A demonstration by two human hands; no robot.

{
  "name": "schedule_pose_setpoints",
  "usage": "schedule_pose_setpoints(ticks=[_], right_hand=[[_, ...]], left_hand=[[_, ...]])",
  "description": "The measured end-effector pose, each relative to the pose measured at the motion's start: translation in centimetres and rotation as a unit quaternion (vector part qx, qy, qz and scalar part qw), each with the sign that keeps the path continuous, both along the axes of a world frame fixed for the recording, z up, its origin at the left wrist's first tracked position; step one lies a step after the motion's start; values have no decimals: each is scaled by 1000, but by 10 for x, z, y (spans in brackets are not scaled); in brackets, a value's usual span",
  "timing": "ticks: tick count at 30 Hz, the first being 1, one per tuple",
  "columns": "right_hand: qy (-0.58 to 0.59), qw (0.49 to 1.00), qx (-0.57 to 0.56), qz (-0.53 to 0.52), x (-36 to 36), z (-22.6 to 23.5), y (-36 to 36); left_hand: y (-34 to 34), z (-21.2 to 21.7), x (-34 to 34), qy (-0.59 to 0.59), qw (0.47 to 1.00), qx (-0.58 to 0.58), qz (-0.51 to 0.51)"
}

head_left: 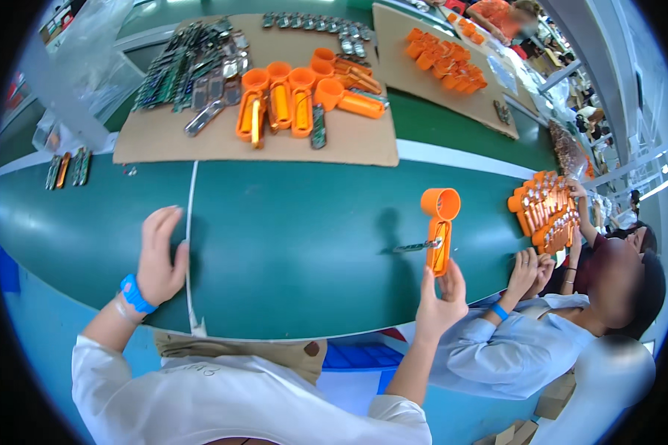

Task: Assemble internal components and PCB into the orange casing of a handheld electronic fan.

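Note:
My right hand [441, 302] pinches the lower end of an orange plastic housing [436, 261], a narrow open tray with a ring at its top. A small green circuit board [410, 248] sticks out to the left from the housing's middle, where thin wires show. My left hand [160, 256] hangs over the green table beside a white line, fingers stretched and thumb apart, with nothing in it. Farther off, several similar orange housings [302, 111] lie grouped on a cardboard sheet [200, 145], with one green board [318, 127] at their right.
Many loose circuit boards [178, 70] are heaped on the cardboard's left. More boards [82, 167] lie at the table's far left. A second cardboard sheet [401, 67] bears orange parts [447, 63]. On the right, a co-worker's hands [528, 271] are near packed orange housings [545, 211].

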State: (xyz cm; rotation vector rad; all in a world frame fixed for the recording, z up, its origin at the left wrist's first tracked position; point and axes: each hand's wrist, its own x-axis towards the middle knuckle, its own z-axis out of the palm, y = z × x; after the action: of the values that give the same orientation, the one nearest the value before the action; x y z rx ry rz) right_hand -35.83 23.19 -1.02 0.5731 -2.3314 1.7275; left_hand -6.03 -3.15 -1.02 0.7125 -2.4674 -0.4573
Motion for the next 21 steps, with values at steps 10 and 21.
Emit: schedule_pose_setpoints(ticks=[10, 21], right_hand=[[4, 995, 88, 37, 112, -23, -21], [189, 966, 175, 13, 129, -26, -28]], left_hand=[[75, -2, -111, 56, 920, 227, -314], [57, -6, -120, 8, 706, 663, -249]])
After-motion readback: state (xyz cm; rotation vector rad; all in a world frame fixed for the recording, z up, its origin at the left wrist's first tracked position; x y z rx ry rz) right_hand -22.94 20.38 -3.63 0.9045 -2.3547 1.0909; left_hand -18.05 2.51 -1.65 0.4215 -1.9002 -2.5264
